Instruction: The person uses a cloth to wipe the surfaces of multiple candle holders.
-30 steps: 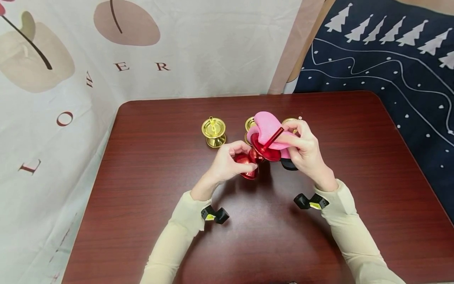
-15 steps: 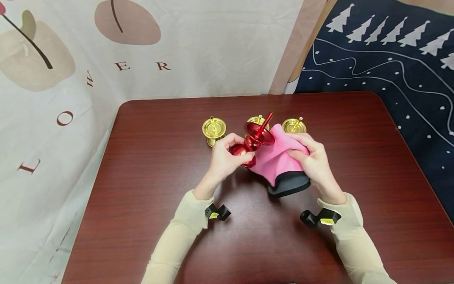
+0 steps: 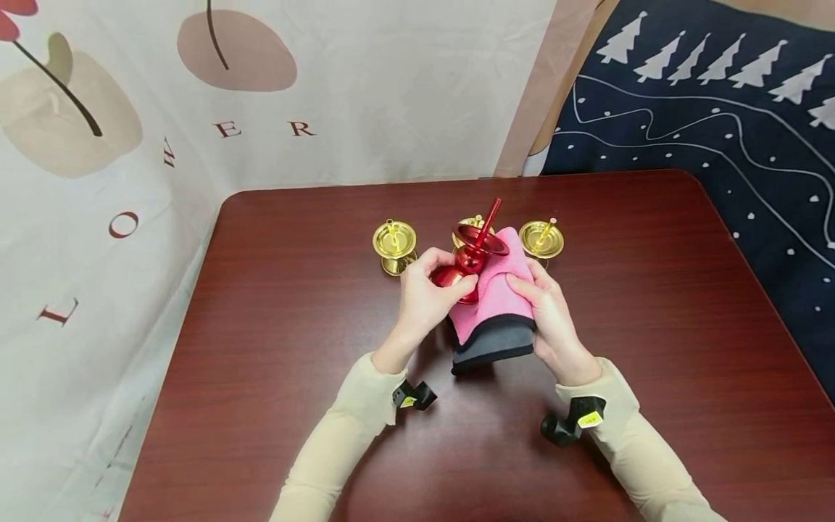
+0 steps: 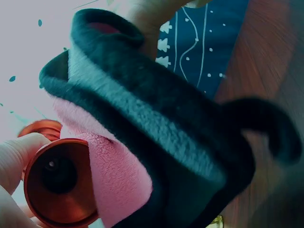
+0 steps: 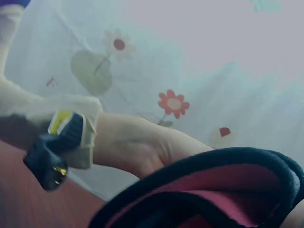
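My left hand point(image 3: 424, 290) grips a shiny red metal candlestick point(image 3: 471, 259) by its base. The candlestick is held above the table, leaning slightly right, its dish and thin spike pointing up. In the left wrist view its hollow base point(image 4: 59, 183) faces the camera. With my right hand point(image 3: 554, 319) I pinch a pink and dark grey cloth point(image 3: 502, 293) with black edging. Folded over, the cloth lies against the candlestick's right side, below the dish. In the right wrist view the cloth's dark edge point(image 5: 199, 164) hides part of my left hand point(image 5: 137, 142).
Three gold candlesticks stand in a row at the back of the brown table point(image 3: 261, 326): a left one point(image 3: 394, 239), a middle one point(image 3: 464, 220) partly hidden behind the red one, and a right one point(image 3: 541, 239). A printed curtain point(image 3: 391, 94) hangs behind the table.
The cloth has moved from over the candlestick's dish down to its side, hanging lower. My right hand shifted down, first right, then back left. The candlestick has tipped more upright.
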Demonstrator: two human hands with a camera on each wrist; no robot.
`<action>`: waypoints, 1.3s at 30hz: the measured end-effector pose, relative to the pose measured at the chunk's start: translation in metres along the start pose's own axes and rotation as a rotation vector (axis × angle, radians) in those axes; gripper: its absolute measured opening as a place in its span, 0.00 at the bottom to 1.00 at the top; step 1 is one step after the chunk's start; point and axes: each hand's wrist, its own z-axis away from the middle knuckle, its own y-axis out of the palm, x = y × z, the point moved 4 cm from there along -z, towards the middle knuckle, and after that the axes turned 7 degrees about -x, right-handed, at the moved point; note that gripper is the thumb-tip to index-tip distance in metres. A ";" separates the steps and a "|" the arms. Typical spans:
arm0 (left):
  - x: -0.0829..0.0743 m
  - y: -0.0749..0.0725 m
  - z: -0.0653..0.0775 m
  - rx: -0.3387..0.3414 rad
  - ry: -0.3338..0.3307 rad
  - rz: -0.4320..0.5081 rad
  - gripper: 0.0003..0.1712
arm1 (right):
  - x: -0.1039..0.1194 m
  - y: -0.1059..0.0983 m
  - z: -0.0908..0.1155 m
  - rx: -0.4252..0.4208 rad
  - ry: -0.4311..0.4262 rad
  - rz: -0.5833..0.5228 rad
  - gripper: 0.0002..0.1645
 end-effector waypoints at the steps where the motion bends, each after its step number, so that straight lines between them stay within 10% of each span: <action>1: -0.001 0.000 0.001 0.008 0.023 -0.024 0.14 | -0.001 0.000 0.000 -0.009 0.006 -0.008 0.15; 10: -0.012 -0.002 0.005 0.194 0.215 -0.087 0.26 | 0.000 -0.002 0.001 -0.055 0.011 -0.133 0.12; 22: -0.006 -0.003 0.007 0.314 0.184 0.124 0.34 | 0.002 0.001 0.004 -0.008 0.044 -0.283 0.13; 39: 0.000 0.001 0.011 0.006 0.161 0.286 0.40 | 0.005 0.009 0.006 0.006 0.013 -0.364 0.10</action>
